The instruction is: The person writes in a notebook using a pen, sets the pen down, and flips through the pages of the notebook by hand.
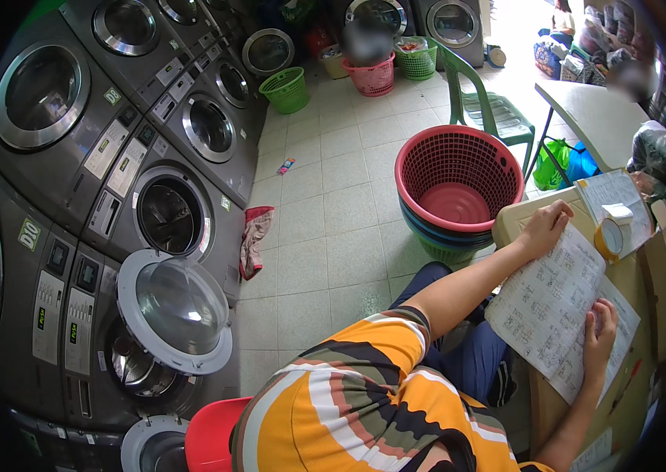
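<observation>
A handwritten notebook page [548, 304] lies tilted over the near edge of the tan table [569, 203], with another written sheet [625, 312] partly under it. My left hand [547, 227] grips the page's far corner, fingers bunched together. Along the page's right side, my right hand [599, 327] is curled around its edge, thumb on the paper. Beyond the page are a roll of tape [609, 239] with a yellow rim, a small white item [618, 213] and an opened written notebook [616, 192]. A thin red-tipped pen-like object [628, 383] rests near my right forearm.
Stacked plastic baskets [459, 177] stand against the table corner, beside a green chair [474, 100]. Washing machines line the left; one round door [173, 310] hangs ajar. A cloth [256, 242] lies on the tiled floor. A person [563, 20] is near the bright doorway.
</observation>
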Demonstrator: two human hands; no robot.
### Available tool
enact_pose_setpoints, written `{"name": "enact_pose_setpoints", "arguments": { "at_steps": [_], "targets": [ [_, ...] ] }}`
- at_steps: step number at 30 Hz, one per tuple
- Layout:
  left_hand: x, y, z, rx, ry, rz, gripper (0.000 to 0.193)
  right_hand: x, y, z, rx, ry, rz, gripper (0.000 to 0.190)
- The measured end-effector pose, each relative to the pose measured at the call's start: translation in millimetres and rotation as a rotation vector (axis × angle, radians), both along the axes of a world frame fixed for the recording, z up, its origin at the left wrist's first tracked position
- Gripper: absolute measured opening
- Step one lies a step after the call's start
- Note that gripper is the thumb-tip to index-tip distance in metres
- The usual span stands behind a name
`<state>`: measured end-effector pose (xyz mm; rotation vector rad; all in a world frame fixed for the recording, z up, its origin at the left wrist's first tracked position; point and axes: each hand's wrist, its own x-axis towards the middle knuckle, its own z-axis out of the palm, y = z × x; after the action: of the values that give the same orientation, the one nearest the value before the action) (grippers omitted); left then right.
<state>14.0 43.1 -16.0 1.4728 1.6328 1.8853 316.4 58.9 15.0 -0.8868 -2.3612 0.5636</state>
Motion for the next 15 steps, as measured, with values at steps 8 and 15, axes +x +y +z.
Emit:
{"name": "enact_pose_setpoints", "arguments": {
  "at_steps": [8, 15],
  "targets": [
    [-0.8, 2.3, -2.2, 0.023, 0.018, 0.003, 0.016, -0.1, 0.0, 0.9, 0.013, -0.008, 0.007, 0.028],
    [-1.0, 2.6, -2.4, 0.016, 0.023, 0.02, 0.016, 0.4, 1.3, 0.1, 0.023, -0.007, 0.016, 0.028]
  ]
}}
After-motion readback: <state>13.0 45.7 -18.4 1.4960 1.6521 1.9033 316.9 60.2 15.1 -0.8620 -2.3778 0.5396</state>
